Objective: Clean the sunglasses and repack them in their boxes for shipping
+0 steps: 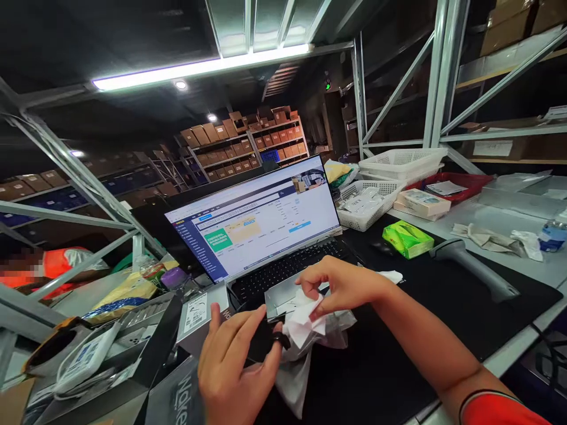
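Main risk IMO: the white sheet (303, 324) tears or slips, bc my R hand (334, 283) has it only in a fingertip pinch and nothing I can see anchors the other end. #2: the thin, crumpled grey bag (295, 381) is right under it, so a pull on the sheet could drag the bag too; can't tell if they're attached or just touching. #3: the small open tray (271, 299) w/ white papers in it is close to the laptop's (266, 233) near edge, so a knuckle bump could prob shove it at the keys or spill the papers. L hand (239, 366) is open, fingers spread, no grip afaict, so prob not steadying much; dark ring (281, 339) at one finger might snag the bag. Pos: sheet's on my side of the laptop, below the R fingertips that hold it, L hand just beside, contact unclear. Grey box (191, 319) is at the laptop's near-left corner, scanner (481, 271) well off to its right, both apart from the sheet.
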`<state>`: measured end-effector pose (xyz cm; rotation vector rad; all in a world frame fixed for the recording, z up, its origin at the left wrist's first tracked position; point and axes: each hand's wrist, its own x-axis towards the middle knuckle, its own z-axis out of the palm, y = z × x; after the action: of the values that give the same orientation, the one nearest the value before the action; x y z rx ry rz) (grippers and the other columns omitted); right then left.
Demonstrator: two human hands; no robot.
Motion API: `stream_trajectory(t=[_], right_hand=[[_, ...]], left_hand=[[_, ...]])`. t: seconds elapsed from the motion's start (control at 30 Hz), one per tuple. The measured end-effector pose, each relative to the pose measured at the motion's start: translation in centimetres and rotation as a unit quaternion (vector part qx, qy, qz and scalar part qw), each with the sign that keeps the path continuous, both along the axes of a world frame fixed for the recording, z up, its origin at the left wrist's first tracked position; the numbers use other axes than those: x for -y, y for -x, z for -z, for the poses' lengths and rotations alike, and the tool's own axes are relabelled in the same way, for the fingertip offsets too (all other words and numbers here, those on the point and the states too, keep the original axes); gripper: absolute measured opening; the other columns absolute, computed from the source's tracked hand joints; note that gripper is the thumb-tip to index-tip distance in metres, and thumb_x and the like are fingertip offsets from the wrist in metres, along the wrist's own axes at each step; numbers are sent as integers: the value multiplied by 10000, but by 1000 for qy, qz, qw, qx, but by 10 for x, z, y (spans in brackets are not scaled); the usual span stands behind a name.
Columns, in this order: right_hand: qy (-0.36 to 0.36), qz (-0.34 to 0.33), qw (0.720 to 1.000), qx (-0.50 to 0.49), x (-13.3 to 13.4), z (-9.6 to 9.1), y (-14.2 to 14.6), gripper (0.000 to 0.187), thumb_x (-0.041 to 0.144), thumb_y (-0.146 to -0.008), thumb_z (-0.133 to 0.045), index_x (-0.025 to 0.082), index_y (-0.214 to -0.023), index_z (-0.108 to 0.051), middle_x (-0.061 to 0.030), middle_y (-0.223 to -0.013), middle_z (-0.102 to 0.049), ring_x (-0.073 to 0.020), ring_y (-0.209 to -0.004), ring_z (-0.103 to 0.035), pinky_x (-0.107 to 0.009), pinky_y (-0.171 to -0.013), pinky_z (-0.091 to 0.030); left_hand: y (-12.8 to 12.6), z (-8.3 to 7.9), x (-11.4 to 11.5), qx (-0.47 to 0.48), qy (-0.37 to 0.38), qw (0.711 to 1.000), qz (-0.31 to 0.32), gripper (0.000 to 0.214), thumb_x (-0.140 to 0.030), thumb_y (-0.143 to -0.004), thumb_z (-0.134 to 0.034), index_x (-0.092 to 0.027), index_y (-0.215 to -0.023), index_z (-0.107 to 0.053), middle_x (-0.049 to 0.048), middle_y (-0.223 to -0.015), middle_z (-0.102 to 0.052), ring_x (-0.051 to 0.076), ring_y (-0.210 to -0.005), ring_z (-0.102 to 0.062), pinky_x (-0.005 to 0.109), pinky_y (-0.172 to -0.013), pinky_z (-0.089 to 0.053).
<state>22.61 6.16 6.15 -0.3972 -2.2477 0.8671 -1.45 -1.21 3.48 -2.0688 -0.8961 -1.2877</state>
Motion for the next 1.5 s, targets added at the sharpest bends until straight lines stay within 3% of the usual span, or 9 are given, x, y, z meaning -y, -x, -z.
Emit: stream_trajectory(t=[0.23,0.37,0.53,0.63,0.7,0.87,1.07,1.27,1.5], right_hand=[[78,-31,996,28,-12,3,-10,391,371,-705,-849,194,-671,-502,58,-682,-500,-139,-744,-527,-245,-713,-413],[91,-50,994,22,-17,2,-13,362,324,-702,-843,189,-685,-507,66,-699,-513,-116,-696,-486,-230,-673,-384],[-6,32,998,54,7,-1,9,325,243,-740,-827,184,-689,-511,76,-685,-510,-104,-673,-452,-216,-637,-317],[-100,137,980,103,29,4,32,223,217,-806,-777,190,-759,-561,58,-690,-502,-123,-675,-437,-237,-612,-263],[-117,166,975,85,36,6,40,188,211,-820,-767,189,-792,-582,49,-711,-515,-128,-689,-446,-238,-621,-271],[11,23,1000,8,15,1,11,298,307,-745,-845,174,-703,-582,76,-679,-540,-96,-649,-474,-208,-628,-342],[74,-11,997,34,-4,-1,-13,349,366,-704,-860,168,-674,-574,60,-690,-552,-114,-688,-488,-226,-664,-370],[58,86,993,51,12,-3,1,311,170,-670,-860,173,-686,-549,92,-673,-523,-85,-651,-435,-198,-607,-316],[69,205,976,35,42,6,34,268,85,-663,-820,177,-652,-569,85,-634,-538,-93,-622,-440,-206,-566,-289]], left_hand=[[-3,6,-3,59,58,996,15,282,-65,-778,-657,-170,-1040,-664,33,-936,-693,169,-923,-676,392,-1076,-509],[-6,6,-4,68,64,996,13,247,-88,-797,-621,-190,-1020,-654,21,-918,-695,172,-951,-683,356,-1038,-530],[-8,9,-5,-1,54,998,38,254,-63,-813,-624,-173,-1041,-651,29,-921,-708,156,-869,-677,406,-1053,-520],[-7,13,-7,-42,58,995,62,302,-26,-809,-600,-152,-1079,-647,49,-940,-710,159,-852,-673,459,-1045,-524],[-6,13,-8,-34,57,995,75,327,-7,-797,-586,-147,-1087,-645,53,-937,-708,162,-859,-673,472,-1046,-523],[-6,5,-6,35,40,996,65,264,-53,-780,-695,-166,-1015,-652,22,-899,-701,142,-850,-672,401,-1064,-519],[-10,5,-3,66,72,994,58,192,-80,-816,-648,-202,-964,-656,-17,-858,-705,123,-824,-684,357,-1042,-537],[-6,9,-6,63,41,996,50,245,-55,-807,-640,-183,-1014,-664,5,-888,-724,128,-808,-689,405,-1036,-546],[-4,-1,-3,-38,42,997,59,256,-39,-816,-604,-165,-1036,-639,35,-872,-715,154,-797,-683,456,-1011,-550]])
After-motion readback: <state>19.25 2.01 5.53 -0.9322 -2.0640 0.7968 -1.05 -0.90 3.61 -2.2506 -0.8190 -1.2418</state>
